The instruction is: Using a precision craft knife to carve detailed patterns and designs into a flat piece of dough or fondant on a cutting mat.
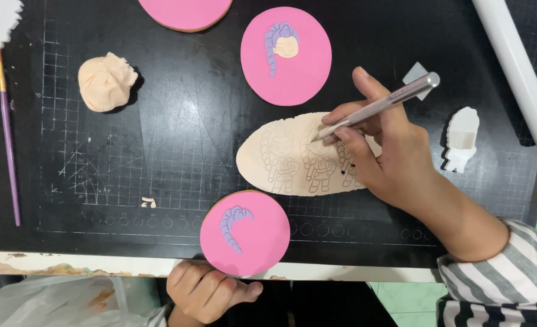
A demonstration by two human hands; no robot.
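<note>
My right hand (389, 145) grips a silver craft knife (380, 104) like a pen, its tip resting on a rolled-out sheet of peach fondant (280, 158) stamped with small figure outlines. My left hand (211, 292) is below the table edge, fingers curled, thumb touching the rim of a pink-covered round cookie (245, 233) with a purple braid piece on it. That cookie lies at the front edge of the black cutting mat (177, 121). A second pink cookie (286, 56), bearing a purple braid and a peach face piece, lies beyond the sheet.
A lump of peach fondant (106, 81) sits at the left. A purple brush (8, 139) lies along the mat's left side. A white rolling pin (517, 66) and a white figure cutter (462, 139) are at the right. Another pink cookie (186, 12) is at the top.
</note>
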